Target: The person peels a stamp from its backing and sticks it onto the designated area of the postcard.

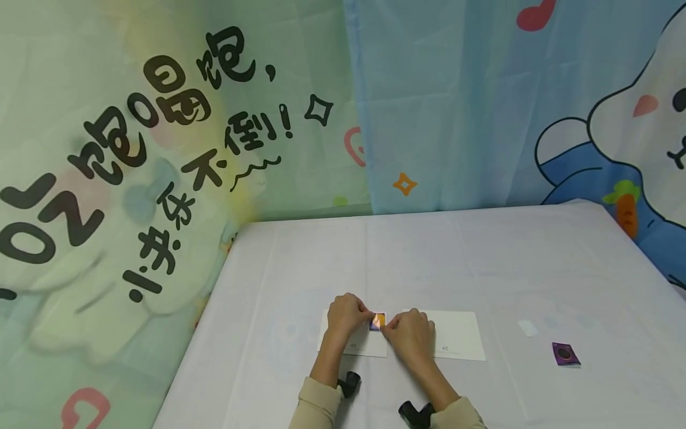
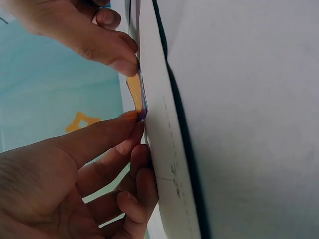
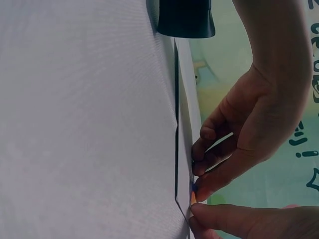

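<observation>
A small orange-and-purple picture piece (image 1: 380,319), stamp- or sticker-like, is over the left white card (image 1: 370,347). My left hand (image 1: 345,316) pinches its left edge between thumb and finger. At the opposite edge, my right hand (image 1: 414,336) holds it with the thumb and a finger. In the left wrist view the piece (image 2: 133,92) stands slightly raised between both thumbs, close to the card (image 2: 162,144). Another white card (image 1: 461,336) lies partly under my right hand. The lower edge of the piece is hidden in the right wrist view.
A dark purple square packet (image 1: 566,354) lies on the white-covered table (image 1: 455,262), off to the right. Near it is a small whitish slip (image 1: 527,328). Printed curtains (image 1: 412,107) hang behind the table. Black cameras (image 1: 351,384) are strapped at both wrists.
</observation>
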Tool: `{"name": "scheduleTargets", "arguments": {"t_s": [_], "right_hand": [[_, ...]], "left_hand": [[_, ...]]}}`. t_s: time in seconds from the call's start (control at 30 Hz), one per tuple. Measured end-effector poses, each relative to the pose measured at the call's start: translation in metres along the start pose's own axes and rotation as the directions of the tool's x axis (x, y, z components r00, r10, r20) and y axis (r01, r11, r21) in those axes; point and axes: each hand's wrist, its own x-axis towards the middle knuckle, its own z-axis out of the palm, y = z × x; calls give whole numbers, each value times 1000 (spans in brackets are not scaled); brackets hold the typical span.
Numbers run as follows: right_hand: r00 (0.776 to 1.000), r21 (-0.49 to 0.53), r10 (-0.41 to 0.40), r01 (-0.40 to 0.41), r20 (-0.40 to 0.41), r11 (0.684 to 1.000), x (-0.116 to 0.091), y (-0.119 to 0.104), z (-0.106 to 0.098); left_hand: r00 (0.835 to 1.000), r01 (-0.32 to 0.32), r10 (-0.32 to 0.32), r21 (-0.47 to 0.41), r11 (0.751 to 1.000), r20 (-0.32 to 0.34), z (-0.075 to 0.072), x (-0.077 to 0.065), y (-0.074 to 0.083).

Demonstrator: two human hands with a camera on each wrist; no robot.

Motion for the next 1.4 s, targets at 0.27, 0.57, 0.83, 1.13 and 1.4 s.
{"name": "scheduleTargets", "arguments": {"t_s": [0.27, 0.57, 0.83, 1.13, 1.4], "right_hand": [[1000, -32, 8, -7, 23, 999, 1, -1, 1], [999, -55, 0, 2, 33, 998, 1, -2, 0], [999, -60, -40, 41, 9, 997, 0, -1, 1], [999, -66, -44, 46, 21, 997, 2, 0, 2], [998, -87, -49, 51, 28, 995, 1, -1, 1]], "left_hand": [[1000, -6, 6, 27, 1000, 8, -2, 1, 2], [999, 16, -16, 11, 1000, 30, -2, 1, 3], [999, 36, -35, -9, 999, 32, -3, 2, 3], [998, 48, -48, -11, 999, 31, -4, 3, 3], [999, 44, -44, 4, 999, 12, -2, 4, 1]]}}
